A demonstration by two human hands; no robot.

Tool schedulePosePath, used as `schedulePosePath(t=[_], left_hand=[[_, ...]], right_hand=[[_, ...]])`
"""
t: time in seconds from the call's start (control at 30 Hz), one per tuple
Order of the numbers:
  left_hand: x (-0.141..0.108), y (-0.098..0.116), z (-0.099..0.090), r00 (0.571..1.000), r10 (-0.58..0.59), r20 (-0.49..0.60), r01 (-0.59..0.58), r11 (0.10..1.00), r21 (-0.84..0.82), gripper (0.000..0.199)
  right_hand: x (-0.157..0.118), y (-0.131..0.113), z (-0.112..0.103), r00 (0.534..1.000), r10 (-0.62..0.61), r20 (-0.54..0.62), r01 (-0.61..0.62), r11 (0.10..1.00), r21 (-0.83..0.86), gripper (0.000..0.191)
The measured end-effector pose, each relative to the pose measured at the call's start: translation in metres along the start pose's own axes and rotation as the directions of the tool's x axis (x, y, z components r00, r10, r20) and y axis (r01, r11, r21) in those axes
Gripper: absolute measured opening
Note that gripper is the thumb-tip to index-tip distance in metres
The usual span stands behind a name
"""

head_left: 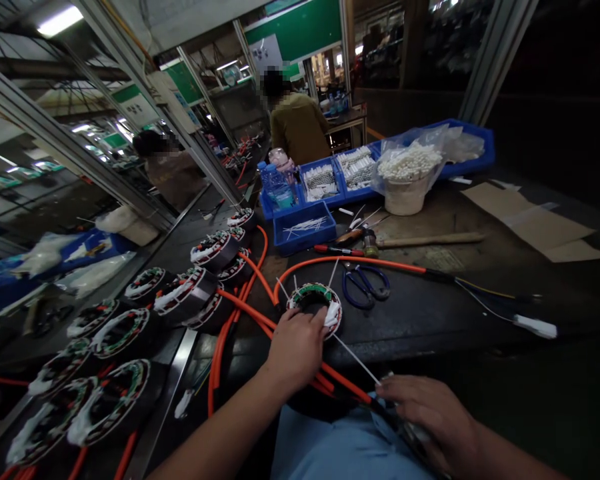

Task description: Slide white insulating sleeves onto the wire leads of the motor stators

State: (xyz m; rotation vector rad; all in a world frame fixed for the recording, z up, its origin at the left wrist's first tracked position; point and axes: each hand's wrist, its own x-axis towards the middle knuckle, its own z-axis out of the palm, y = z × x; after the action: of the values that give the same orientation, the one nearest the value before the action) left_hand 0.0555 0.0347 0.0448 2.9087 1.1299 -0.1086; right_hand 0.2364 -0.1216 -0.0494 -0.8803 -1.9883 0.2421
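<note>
A ring-shaped motor stator (307,291) with a green inner ring stands on the bench in front of me. Several thin white cable ties stick up from its rim, and a white wrapped bundle lies on its right side. My left hand (297,343) rests on the near rim, fingers curled over it and partly hidden. From the stator's near side a white cable tie (356,359) runs tight toward me. My right hand (425,410) pinches its free end. Beneath that hand is a dark object with a metallic part, mostly hidden. Orange cables (345,381) pass below both hands.
Blue-handled scissors (365,287) and a wooden-handled hammer (425,240) lie beyond the stator. A blue bin (304,241) holds white ties. Behind are bins of white sleeves (356,167) and a bucket (405,193). Several other stators (115,400) crowd the left. A co-worker (300,123) sits ahead.
</note>
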Motion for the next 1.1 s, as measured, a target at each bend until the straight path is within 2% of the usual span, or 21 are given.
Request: schedulePosePath(t=[0.17,0.27,0.4,0.47,0.53,0.6,0.67,0.7,0.77,0.83,0.9,0.97,1.1], left_hand=[[-0.001,-0.001,0.003,1.0,0.005,-0.02,-0.005,1.0,0.002,0.035],[0.0,-0.002,0.005,0.999,0.015,-0.036,-0.015,1.0,0.006,0.035],[0.0,-0.002,0.006,0.999,0.019,-0.036,-0.02,1.0,-0.011,0.034],[-0.001,-0.001,0.008,0.999,0.013,-0.053,-0.016,0.997,-0.07,0.035],[-0.002,-0.001,0.01,0.994,-0.03,-0.109,0.007,0.978,-0.208,0.043],[-0.003,-0.001,0.014,0.973,-0.142,-0.185,0.053,0.908,-0.416,0.061],[-0.003,-0.002,0.018,0.943,-0.236,-0.233,0.062,0.815,-0.576,0.07],[-0.004,-0.003,0.021,0.938,-0.241,-0.251,0.044,0.798,-0.601,0.065],[-0.005,-0.004,0.025,0.938,-0.166,-0.303,-0.027,0.839,-0.544,0.044],[-0.007,-0.006,0.029,0.924,-0.05,-0.38,-0.118,0.906,-0.407,0.034],[-0.009,-0.006,0.033,0.895,0.041,-0.444,-0.181,0.944,-0.277,0.037],[-0.011,-0.007,0.035,0.881,0.11,-0.459,-0.214,0.96,-0.18,0.041],[-0.012,-0.007,0.034,0.894,0.161,-0.418,-0.217,0.972,-0.089,0.043]], right_hand=[[-0.009,0.001,0.001,0.999,0.046,0.021,-0.046,0.999,0.027,0.033],[-0.004,0.006,0.005,0.998,0.051,0.021,-0.052,0.996,0.066,0.036],[0.029,0.021,0.02,0.997,0.056,-0.052,-0.05,0.992,0.112,0.042],[0.053,0.03,0.028,0.987,0.138,-0.077,-0.124,0.979,0.163,0.04],[0.075,0.037,0.035,0.945,0.315,-0.087,-0.285,0.926,0.247,0.034],[0.091,0.041,0.038,0.861,0.503,-0.077,-0.449,0.822,0.35,0.024],[0.1,0.042,0.038,0.781,0.623,-0.049,-0.541,0.714,0.445,0.015],[0.101,0.042,0.038,0.757,0.652,-0.034,-0.556,0.672,0.49,0.011],[0.099,0.041,0.038,0.735,0.678,-0.015,-0.551,0.61,0.569,0.009],[0.093,0.04,0.039,0.727,0.687,-0.011,-0.524,0.565,0.637,0.01],[0.088,0.038,0.042,0.713,0.701,-0.014,-0.49,0.513,0.705,0.013],[0.085,0.036,0.044,0.688,0.726,-0.012,-0.46,0.448,0.767,0.017],[0.082,0.032,0.044,0.647,0.762,0.003,-0.421,0.354,0.835,0.026]])
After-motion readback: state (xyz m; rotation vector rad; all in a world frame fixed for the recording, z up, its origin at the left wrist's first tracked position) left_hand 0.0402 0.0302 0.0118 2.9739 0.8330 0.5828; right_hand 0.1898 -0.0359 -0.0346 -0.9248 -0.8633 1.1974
